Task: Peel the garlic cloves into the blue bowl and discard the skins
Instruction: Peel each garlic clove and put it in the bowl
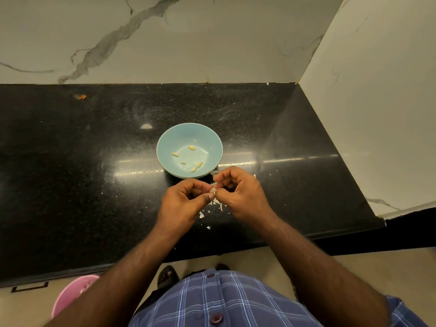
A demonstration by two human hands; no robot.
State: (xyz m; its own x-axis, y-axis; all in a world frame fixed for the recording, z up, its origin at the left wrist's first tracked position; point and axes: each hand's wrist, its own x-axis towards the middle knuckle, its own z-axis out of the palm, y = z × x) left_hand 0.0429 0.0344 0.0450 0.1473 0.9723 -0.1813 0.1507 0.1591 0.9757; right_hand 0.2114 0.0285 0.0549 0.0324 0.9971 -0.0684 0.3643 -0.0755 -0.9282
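Observation:
A light blue bowl (169,140) stands on the black counter (70,161) with several peeled garlic cloves (191,147) lying inside. Just in front of the bowl, my left hand (181,204) and my right hand (243,194) meet fingertip to fingertip and pinch one small garlic clove (213,190) between them. Both hands have curled fingers. Torn white skin flakes (201,214) are scattered on the counter under and behind my hands.
A marble wall rises behind the counter and another on the right. The counter's front edge runs below my wrists. A pink bin (70,296) stands on the floor at the lower left. A small orange scrap (81,97) lies at the far left.

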